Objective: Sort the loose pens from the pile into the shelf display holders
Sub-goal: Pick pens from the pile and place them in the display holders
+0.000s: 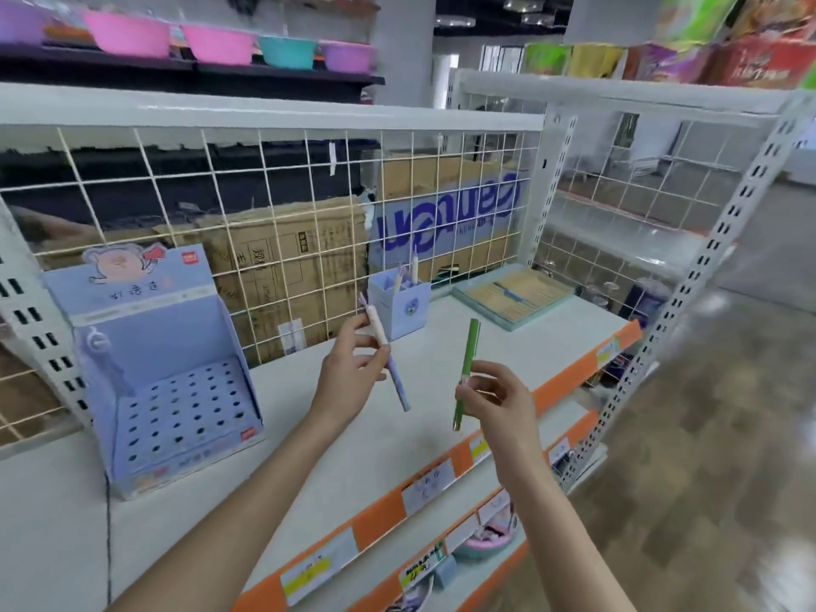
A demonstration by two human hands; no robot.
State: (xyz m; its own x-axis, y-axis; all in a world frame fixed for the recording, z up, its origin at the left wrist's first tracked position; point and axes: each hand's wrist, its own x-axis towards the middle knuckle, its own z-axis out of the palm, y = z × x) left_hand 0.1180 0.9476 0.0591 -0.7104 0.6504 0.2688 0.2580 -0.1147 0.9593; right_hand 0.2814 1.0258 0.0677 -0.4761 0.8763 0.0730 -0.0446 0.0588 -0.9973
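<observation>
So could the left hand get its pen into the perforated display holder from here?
Probably yes. The left hand holds the lilac-and-cream pen above the shelf, and nothing stands between it and the perforated display holder, whose holes face up and look unfilled.

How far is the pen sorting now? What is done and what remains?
Done: the small cup holder already has a few pens. In hand: the left hand holds a purple pen, the right hand a green pen. Left: both need placing; the large display holder shows only empty holes. No pile is visible.

A shop: price-tagged shelf (587, 368) beside stocked shelving
</observation>
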